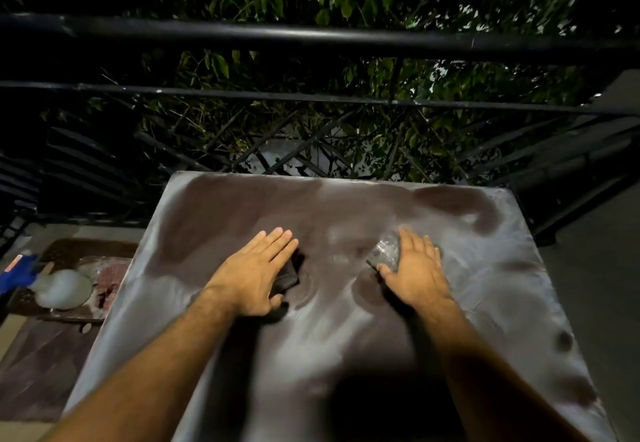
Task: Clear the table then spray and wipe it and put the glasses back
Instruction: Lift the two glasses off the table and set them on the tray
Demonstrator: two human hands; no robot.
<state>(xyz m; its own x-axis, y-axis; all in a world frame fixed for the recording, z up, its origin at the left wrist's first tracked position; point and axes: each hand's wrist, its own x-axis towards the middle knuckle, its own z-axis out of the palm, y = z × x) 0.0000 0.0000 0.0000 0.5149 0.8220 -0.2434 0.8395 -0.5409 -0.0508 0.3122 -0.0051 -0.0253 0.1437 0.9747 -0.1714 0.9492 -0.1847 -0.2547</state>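
A dark square table (467, 303) with pale smeared streaks fills the lower middle of the view. My left hand (256, 272) lies over a dark glass (285, 280) on the table, fingers straight, thumb beside the glass; most of the glass is hidden under the palm. My right hand (414, 268) holds a clear patterned glass (384, 253), thumb on its near side and fingers wrapped along its right side. The clear glass is tilted, and I cannot tell whether it touches the table.
On the floor at the left lies a patterned mat (69, 251) with a blue-handled spray bottle (52, 282) and a reddish cloth (109, 279). A black metal railing (311, 38) runs behind the table, with foliage beyond it.
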